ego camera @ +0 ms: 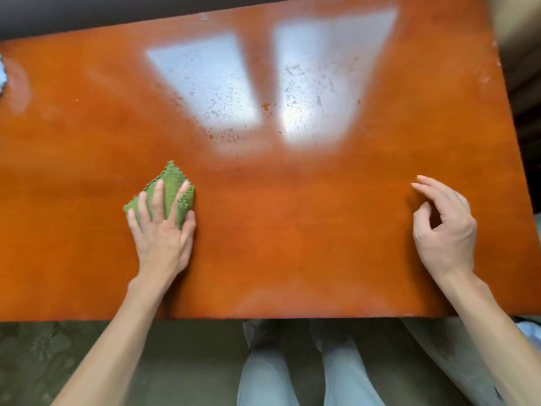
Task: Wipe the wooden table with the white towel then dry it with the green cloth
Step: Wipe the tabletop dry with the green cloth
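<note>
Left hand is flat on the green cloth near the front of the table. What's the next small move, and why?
Probably slide the green cloth forward and to the right under the left hand, toward the speckled patches in the glare on the table. Those specks look like leftover moisture, though glare makes that uncertain. The fingers already press flat on the cloth, and the right hand holds nothing.

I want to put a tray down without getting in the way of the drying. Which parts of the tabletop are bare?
The wooden table is bare between the left hand, pressing the green cloth, and the right hand. The far half under the window glare is also bare. Only the far left edge is taken, where a bit of white towel shows.
</note>
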